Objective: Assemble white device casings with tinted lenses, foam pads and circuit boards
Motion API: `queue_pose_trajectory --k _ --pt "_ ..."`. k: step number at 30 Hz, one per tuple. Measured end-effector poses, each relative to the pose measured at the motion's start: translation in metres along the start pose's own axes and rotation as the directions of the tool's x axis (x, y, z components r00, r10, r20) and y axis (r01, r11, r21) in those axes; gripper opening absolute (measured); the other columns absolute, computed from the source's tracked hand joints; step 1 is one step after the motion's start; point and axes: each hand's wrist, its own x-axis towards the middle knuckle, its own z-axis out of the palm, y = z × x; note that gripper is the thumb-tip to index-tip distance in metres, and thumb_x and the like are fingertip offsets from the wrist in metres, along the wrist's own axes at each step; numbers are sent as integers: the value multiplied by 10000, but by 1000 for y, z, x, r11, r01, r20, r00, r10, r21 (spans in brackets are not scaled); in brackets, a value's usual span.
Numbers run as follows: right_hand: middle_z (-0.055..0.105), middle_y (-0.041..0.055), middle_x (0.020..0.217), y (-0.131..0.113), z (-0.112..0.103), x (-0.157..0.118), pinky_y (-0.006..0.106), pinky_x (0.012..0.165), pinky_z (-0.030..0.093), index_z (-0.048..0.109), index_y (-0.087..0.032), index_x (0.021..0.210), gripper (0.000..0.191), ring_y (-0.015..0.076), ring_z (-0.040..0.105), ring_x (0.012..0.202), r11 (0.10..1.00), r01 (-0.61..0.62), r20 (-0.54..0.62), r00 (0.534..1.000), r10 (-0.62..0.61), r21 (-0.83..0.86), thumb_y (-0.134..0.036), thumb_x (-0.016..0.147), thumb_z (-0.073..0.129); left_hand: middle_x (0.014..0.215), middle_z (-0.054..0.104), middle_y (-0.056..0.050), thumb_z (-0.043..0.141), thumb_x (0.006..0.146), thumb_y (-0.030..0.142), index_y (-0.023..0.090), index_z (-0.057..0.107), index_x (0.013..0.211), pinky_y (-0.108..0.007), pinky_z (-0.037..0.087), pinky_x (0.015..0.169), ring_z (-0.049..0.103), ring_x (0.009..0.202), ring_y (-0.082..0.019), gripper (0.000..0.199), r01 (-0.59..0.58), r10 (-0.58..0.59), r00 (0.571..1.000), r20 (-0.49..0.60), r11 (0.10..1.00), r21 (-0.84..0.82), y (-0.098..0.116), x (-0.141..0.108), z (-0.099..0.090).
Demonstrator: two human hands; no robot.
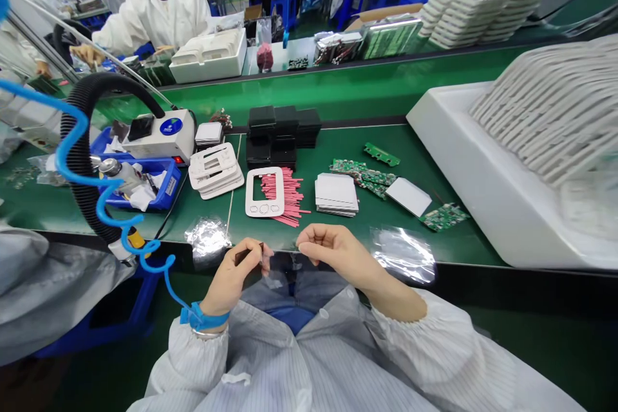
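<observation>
Near the bench's front edge, my left hand [240, 267] is closed on a small dark piece, with a bit of clear film by its fingertips. To its right my right hand [333, 248] has its fingers curled in, thumb near the fingertips; what it holds, if anything, is too small to make out. Just beyond the hands lie a white frame [264, 208] with a square opening, red strips [291, 196] partly under it, and a stack of white panels [337, 194]. Clear film [207, 238] lies left of my left hand, more film [405, 254] right of my right hand.
Black boxes [282, 132] stand behind the frame, stacked white covers [215, 170] to the left. Green circuit boards [364, 174] lie right of centre. A large white foam box [449, 154] bounds the right. A blue coiled cord [103, 206] reaches my left wrist. Another person [161, 13] works opposite.
</observation>
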Motion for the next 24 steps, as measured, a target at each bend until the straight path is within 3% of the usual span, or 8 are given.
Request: queue_pose_trajectory --k 7,12,16,20,22,24 --pt "499 -46 531 4 3 1 228 472 311 589 -147 614 251 63 407 462 995 27 -46 999 -23 101 -361 616 719 858 562 -22 522 864 320 169 491 721 -251 392 632 496 651 -97 211 9 -9 1000 -13 998 -59 -4 0 -4" --pt "473 -61 504 8 7 7 225 460 306 571 -159 632 265 62 397 446 972 79 -171 984 -41 223 -370 605 729 891 577 -44 579 790 490 172 538 788 -261 407 637 502 657 -106 320 -49 47 998 -29 996 -73 -11 -2 -4" --pt "487 -53 535 11 13 9 227 472 336 576 -161 663 261 67 411 466 976 126 -202 975 -89 179 -378 627 716 886 576 -61 649 699 541 154 582 806 -269 419 651 507 652 -110 407 -33 32 998 58 999 15 -15 -3 12" --pt "529 -23 598 14 15 5 249 522 407 581 -169 734 215 95 459 522 983 186 -195 964 -181 7 -376 721 640 832 571 -40 605 778 443 150 551 685 -261 422 634 497 629 -103 312 31 -31 1000 4 999 -13 -13 -1 27" --pt "579 16 719 15 15 -1 278 592 450 586 -178 846 152 125 517 611 941 286 -240 915 -325 -182 -319 796 563 759 554 -19 601 789 405 153 548 670 -251 416 621 496 625 -105 283 48 -50 998 -34 998 -38 -13 0 28" --pt "599 62 877 15 13 -7 324 697 472 568 -188 972 159 169 562 766 784 449 -197 801 -566 -429 -222 828 508 711 543 -8 592 799 393 156 568 694 -248 412 619 495 617 -104 261 52 -54 997 -56 998 -41 -14 1 27"
